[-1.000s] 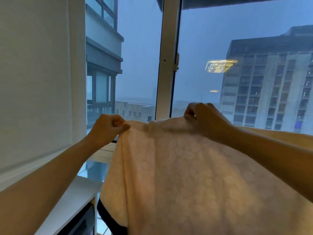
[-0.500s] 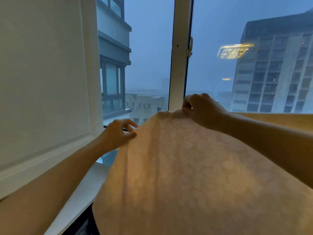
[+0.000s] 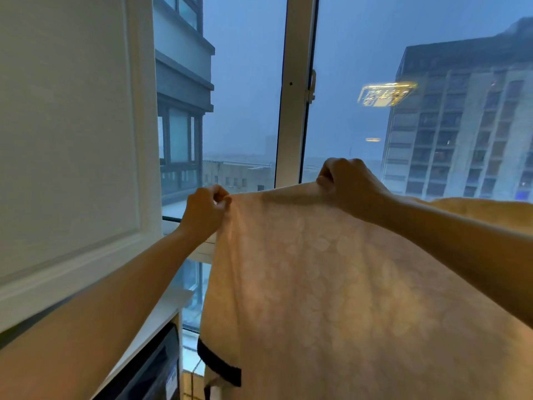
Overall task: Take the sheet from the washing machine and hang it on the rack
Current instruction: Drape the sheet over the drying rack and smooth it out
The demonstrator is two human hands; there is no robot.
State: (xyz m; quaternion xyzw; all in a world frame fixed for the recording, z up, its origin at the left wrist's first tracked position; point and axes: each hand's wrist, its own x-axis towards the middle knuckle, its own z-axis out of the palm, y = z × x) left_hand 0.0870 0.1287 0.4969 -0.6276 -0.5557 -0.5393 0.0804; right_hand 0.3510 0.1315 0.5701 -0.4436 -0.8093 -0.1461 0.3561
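Holding the sheet (image 3: 331, 284) up by its top edge before the window (image 3: 294, 90), we pinch it at two spots. Our left grip (image 3: 203, 210) nips the left corner between thumb and curled fingers. Our right grip (image 3: 350, 186) is clenched on the edge further right, slightly higher. The pale patterned cloth hangs below our arms, its dark band (image 3: 219, 363) low at the left. A white ledge (image 3: 161, 313) lies near left, and a tower (image 3: 461, 111) stands far right beyond the glass.

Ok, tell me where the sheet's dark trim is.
Head view, lower centre: the dark trim edges the sheet at its bottom left, beside the white counter, below the left hand.
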